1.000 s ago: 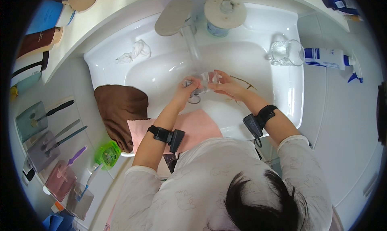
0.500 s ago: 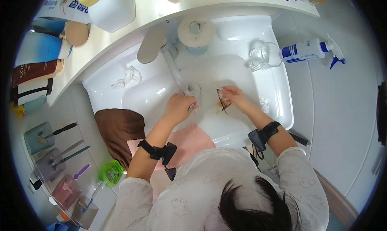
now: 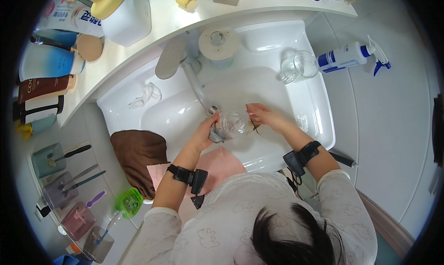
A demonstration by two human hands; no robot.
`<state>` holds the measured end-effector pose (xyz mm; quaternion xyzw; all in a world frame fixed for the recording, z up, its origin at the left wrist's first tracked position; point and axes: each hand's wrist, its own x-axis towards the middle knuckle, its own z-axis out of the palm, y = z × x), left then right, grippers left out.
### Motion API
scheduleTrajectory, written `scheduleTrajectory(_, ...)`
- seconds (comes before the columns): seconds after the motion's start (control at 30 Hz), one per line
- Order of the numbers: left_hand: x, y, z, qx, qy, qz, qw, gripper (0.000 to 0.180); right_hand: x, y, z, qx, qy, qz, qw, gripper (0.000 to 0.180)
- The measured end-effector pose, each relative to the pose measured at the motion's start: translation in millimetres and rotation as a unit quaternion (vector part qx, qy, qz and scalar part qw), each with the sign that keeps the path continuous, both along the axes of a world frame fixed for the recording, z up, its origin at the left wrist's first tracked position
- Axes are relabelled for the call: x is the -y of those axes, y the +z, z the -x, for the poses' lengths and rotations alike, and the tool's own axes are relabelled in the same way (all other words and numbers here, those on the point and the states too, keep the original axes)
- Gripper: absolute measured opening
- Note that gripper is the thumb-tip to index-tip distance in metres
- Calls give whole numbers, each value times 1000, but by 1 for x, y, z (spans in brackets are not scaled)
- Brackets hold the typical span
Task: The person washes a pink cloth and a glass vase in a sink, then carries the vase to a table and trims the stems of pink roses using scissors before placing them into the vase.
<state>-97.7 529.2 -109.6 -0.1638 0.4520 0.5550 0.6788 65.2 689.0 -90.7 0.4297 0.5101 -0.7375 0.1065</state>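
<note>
My left hand (image 3: 203, 132) is closed around the left side of a clear glass jar (image 3: 232, 124) over the sink basin, just below the faucet spout. A grey, mesh-like piece (image 3: 216, 134) shows between that hand and the jar; its kind is unclear. To the right of the jar is my right hand (image 3: 269, 118), its fingers bent and drawn together at a thin brown scrap (image 3: 255, 125). Most of the scrap is hidden by the fingers. Yellowish-brown smears mark the white sink (image 3: 277, 149) beneath it.
A second glass jar (image 3: 298, 67) and a spray bottle (image 3: 344, 57) lie at the right rim. The faucet (image 3: 171, 59) and a round-topped container (image 3: 217, 45) stand behind. Left are a crumpled white cloth (image 3: 147, 96), brown cloth (image 3: 138, 156) and pink cloth (image 3: 219, 161).
The glass jar in my left hand has come nearer and rightward from under the spout. My right hand has shifted slightly left, and its brown scrap shows less. The whole view has tilted a little.
</note>
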Motion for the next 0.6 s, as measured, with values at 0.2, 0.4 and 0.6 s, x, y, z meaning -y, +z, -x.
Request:
scheduleTrajectory(0.2, 1, 10, 14, -62, -121, -78, 988, 30, 18, -2, 18, -129, 144, 93, 977, 40)
scheduleTrajectory(0.4, -8, -3, -6, -127, -16, 5, 992, 35, 23, 16, 7, -203, 87, 221, 950, 17)
scheduleTrajectory(0.6, -5, -24, 10, 7, 77, 28, 997, 35, 9, 70, -33, -178, 144, -108, 968, 12)
